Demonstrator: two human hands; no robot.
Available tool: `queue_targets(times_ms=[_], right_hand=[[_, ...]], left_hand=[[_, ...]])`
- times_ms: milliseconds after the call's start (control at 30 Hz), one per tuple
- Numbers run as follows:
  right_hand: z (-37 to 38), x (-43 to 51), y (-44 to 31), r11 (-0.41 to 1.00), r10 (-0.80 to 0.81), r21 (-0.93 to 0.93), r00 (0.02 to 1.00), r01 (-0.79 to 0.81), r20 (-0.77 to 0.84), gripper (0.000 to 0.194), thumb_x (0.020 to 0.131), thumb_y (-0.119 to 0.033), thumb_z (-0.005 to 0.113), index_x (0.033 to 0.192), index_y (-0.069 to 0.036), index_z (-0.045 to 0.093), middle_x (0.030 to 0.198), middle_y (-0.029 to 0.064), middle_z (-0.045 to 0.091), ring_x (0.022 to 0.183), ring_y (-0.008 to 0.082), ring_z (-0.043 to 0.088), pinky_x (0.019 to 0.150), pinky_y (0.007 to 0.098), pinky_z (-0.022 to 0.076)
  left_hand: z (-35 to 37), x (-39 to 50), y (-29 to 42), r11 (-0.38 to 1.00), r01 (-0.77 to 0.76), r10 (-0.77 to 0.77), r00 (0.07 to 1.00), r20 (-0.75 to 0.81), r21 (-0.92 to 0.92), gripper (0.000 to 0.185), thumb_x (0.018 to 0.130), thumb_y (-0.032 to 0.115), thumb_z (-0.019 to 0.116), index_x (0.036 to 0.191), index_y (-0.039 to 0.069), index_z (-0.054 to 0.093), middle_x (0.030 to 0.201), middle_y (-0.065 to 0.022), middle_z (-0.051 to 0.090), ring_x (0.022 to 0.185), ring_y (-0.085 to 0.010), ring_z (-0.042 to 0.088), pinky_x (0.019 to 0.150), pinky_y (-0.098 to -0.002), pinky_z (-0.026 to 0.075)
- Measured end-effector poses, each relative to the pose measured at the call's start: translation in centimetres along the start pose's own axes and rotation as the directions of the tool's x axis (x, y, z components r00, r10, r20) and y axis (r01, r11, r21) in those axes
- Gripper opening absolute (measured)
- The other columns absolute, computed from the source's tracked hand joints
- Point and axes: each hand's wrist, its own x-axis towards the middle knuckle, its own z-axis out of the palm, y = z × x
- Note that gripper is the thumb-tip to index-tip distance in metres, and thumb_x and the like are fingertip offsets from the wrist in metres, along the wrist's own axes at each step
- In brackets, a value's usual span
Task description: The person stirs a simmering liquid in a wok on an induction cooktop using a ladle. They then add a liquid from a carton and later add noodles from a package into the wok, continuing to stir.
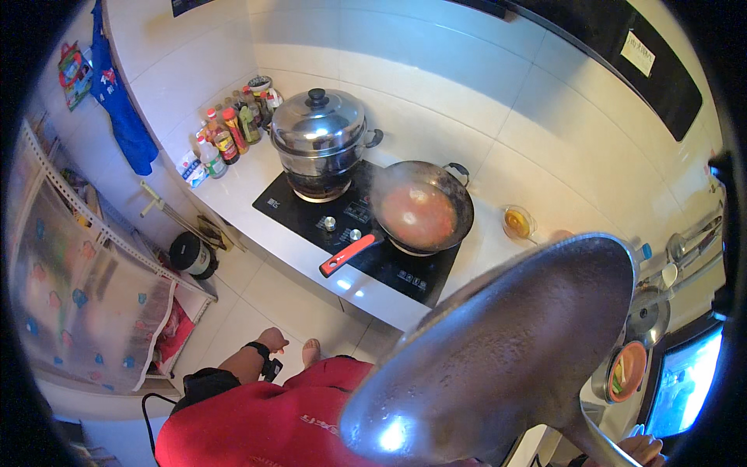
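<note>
A scuffed metal cooking utensil (496, 344) with a shallow, rounded head looms large at the lower right, very close to the camera; whether it is a ladle or a pan I cannot tell. My right hand (639, 449), partly cut off by the lower edge, grips its metal handle. Beside my body hangs my left hand (272, 340), apparently empty, its fingers unclear. On the black cooktop (297, 213), a dark wok (464, 204) with a red handle holds steaming reddish soup (417, 213). A lidded steel steamer pot (318, 125) stands to its left.
Sauce bottles (223, 143) crowd the counter's back left corner. A glass bowl of amber liquid (517, 223) stands right of the wok. At the right are hanging utensils (688, 245), an orange bowl (627, 370) and a lit screen (686, 379). A covered shelf (87, 292) flanks the left.
</note>
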Motion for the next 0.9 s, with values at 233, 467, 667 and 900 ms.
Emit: queue_targets(times_ms=[233, 467, 667, 900], right_hand=[[-0.3, -0.1, -1.9, 0.999, 0.029, -0.028, 1.000, -0.028, 0.007, 0.023, 0.092, -0.025, 0.050, 0.097, -0.004, 0.060, 0.078, 0.0190, 0.064, 0.047, 0.0205, 0.057, 0.040, 0.0309, 0.0493], [-3.2, -3.5, -0.8, 0.789, -0.167, -0.611, 0.980, 0.067, -0.108, 0.021, 0.092, -0.024, 0.051, 0.095, -0.005, 0.059, 0.076, 0.0192, 0.063, 0.044, 0.0194, 0.055, 0.039, 0.0291, 0.0477], [-0.2, -2.6, 7.0, 0.566, -0.348, -0.803, 0.828, -0.188, -0.439, 0.037, 0.091, -0.024, 0.058, 0.120, -0.003, 0.050, 0.084, 0.0122, 0.059, 0.067, 0.0126, 0.056, 0.053, 0.0223, 0.0473], [-2.7, -0.9, 18.1, 0.851, 0.156, -0.396, 0.887, -0.344, -0.435, 0.023, 0.092, -0.016, 0.053, 0.103, 0.004, 0.056, 0.086, 0.0225, 0.065, 0.059, 0.0246, 0.064, 0.054, 0.0330, 0.0540]], left_hand=[[-2.1, -1.6, 2.0, 1.000, 0.010, -0.010, 1.000, -0.029, 0.008, 0.036, 0.082, 0.030, 0.056, 0.059, 0.006, 0.067, 0.061, -0.0013, 0.067, 0.052, -0.0155, 0.061, 0.059, -0.0313, 0.051], [0.3, 0.4, -0.8, 0.988, -0.132, 0.136, 0.989, -0.058, 0.079, 0.038, 0.082, 0.033, 0.054, 0.057, 0.008, 0.068, 0.058, -0.0008, 0.066, 0.052, -0.0161, 0.062, 0.060, -0.0326, 0.051], [-1.4, -1.8, 1.8, 0.969, -0.168, 0.164, 0.986, 0.036, 0.184, 0.025, 0.084, 0.027, 0.056, 0.071, 0.009, 0.065, 0.064, -0.0033, 0.066, 0.057, -0.0186, 0.063, 0.055, -0.0363, 0.049], [-2.3, -4.0, 2.6, 0.998, -0.025, 0.027, 0.999, 0.037, -0.066, 0.033, 0.086, 0.027, 0.052, 0.070, 0.003, 0.068, 0.064, -0.0063, 0.068, 0.042, -0.0162, 0.055, 0.049, -0.0329, 0.049]])
